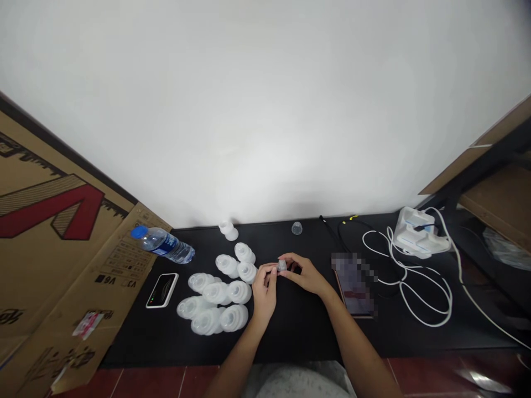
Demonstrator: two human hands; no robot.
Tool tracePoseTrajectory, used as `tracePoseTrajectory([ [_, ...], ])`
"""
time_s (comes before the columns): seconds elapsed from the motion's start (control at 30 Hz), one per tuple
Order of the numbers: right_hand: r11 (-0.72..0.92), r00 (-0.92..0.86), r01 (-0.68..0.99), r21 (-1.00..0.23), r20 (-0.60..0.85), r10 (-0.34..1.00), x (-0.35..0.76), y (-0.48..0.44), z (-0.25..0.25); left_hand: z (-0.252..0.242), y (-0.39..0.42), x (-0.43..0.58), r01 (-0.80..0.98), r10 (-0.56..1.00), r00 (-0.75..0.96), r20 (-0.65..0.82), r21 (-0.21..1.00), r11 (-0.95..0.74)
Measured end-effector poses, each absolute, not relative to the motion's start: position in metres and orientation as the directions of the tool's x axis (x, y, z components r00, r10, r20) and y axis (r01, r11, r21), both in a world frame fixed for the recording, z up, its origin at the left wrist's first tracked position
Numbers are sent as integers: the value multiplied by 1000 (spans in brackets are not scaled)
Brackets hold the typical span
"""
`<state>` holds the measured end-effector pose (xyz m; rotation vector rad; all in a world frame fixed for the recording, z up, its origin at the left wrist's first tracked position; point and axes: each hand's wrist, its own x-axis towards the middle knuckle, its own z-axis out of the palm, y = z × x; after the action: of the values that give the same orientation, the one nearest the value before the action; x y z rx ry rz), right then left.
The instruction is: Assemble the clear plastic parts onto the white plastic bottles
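Here, my left hand [264, 291] and right hand [302, 275] clamp a small clear plastic piece [282, 266] together, just beside white plastic bottles [219, 293].

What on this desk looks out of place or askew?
The clear plastic water bottle with a blue cap lies tilted on its side, capped end propped on the brown cardboard sheet beside the black desk, unlike the neatly grouped white plastic bottles.

Probably a home workroom, black desk [298, 331], flattened cardboard carton [62, 237], red floor tiles [133, 381]
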<state>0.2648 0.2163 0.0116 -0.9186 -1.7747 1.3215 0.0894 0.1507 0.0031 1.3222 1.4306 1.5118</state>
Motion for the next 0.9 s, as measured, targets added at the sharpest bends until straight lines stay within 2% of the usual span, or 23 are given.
tracePoseTrajectory([
  [0.2,275,-452,230,-934,148,879,266,215,14,3,149,88,200,933,-259,251,959,-202],
  [0.43,295,-436,281,-913,152,887,267,214,13,1,148,88,250,924,-242,297,939,-236],
  [0.63,314,-438,269,-910,175,882,268,214,14,-2,147,88,282,910,-236,340,920,-270],
  [0.9,266,-431,221,-938,151,890,267,215,13,1,147,89,198,916,-277,290,950,-241],
])
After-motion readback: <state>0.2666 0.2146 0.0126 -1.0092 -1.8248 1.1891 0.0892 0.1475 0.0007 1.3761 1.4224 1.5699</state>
